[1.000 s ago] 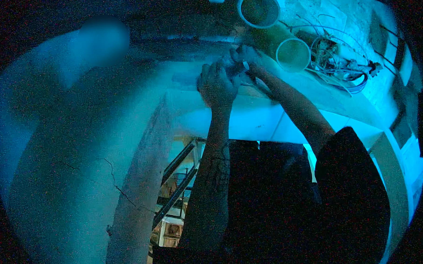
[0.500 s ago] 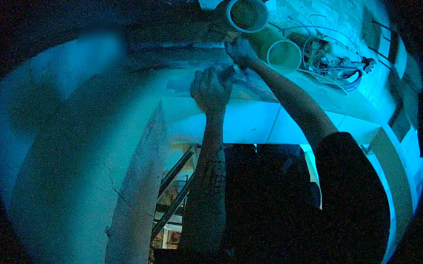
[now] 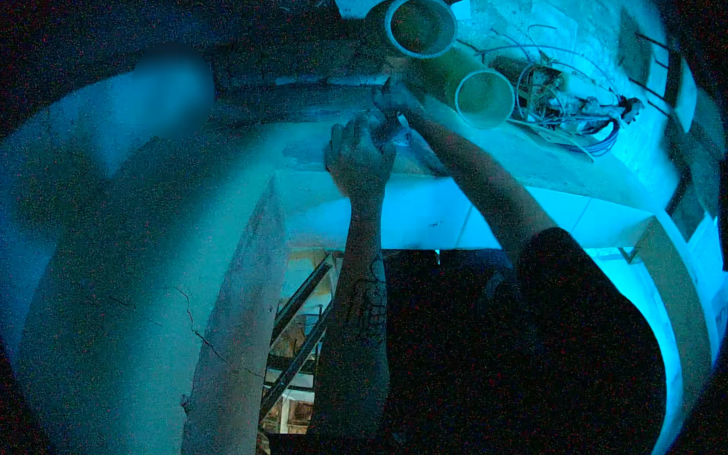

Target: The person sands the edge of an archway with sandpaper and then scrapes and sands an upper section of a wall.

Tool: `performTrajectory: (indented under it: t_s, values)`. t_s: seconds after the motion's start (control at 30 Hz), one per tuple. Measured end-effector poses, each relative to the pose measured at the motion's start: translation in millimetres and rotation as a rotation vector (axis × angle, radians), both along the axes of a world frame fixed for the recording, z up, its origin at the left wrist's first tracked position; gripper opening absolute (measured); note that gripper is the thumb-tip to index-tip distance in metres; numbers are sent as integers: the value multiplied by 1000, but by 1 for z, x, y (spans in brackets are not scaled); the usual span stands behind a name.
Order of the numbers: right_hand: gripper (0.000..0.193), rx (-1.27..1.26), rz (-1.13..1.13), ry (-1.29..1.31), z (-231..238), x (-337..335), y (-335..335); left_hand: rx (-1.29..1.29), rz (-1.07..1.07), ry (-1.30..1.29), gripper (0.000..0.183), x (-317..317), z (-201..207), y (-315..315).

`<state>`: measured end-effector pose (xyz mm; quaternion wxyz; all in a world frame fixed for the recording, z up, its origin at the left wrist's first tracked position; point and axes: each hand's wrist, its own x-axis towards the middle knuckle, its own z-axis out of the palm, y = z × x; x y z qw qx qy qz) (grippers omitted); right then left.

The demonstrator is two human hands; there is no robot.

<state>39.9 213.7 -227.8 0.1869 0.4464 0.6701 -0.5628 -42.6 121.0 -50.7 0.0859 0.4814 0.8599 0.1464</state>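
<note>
Both my arms reach up to a pale ledge (image 3: 427,209) under two light round pipes. My left hand (image 3: 360,157) is curled into a loose fist at the ledge's upper edge. A small pale thing shows at its fingertips, and I cannot make out what it is. My right hand (image 3: 395,100) is just above and to the right, fingers pinched together close to the lower pipe (image 3: 481,97). The two hands almost touch. In the dim blue light the grip of either hand is unclear.
A second open-ended pipe (image 3: 418,25) lies above the first. A tangle of loose wires (image 3: 568,112) hangs to the right of the pipes. A cracked concrete column (image 3: 224,345) stands at lower left, with metal scaffold bars (image 3: 303,326) below the ledge.
My right hand went up toward the pipes, away from the left, and has come back down a little closer to it. My left hand stays curled at the ledge edge.
</note>
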Motion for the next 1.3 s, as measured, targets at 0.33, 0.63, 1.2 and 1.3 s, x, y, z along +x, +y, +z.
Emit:
performTrajectory:
  t_s: [0.33,0.63,1.2,1.3]
  values:
    - [19,192,-11,184,-37,20,-39,-40,67,-79,46,-3,-11,-23]
    - [20,365,-39,300,-77,19,-74,-37,76,-103,47,-7,1,-15]
    - [12,968,691,419,-15,17,-1,3,-4,104,44,-8,-15,-22]
    - [31,1212,619,118,-29,28,12,-47,8,25,43,1,-11,-10]
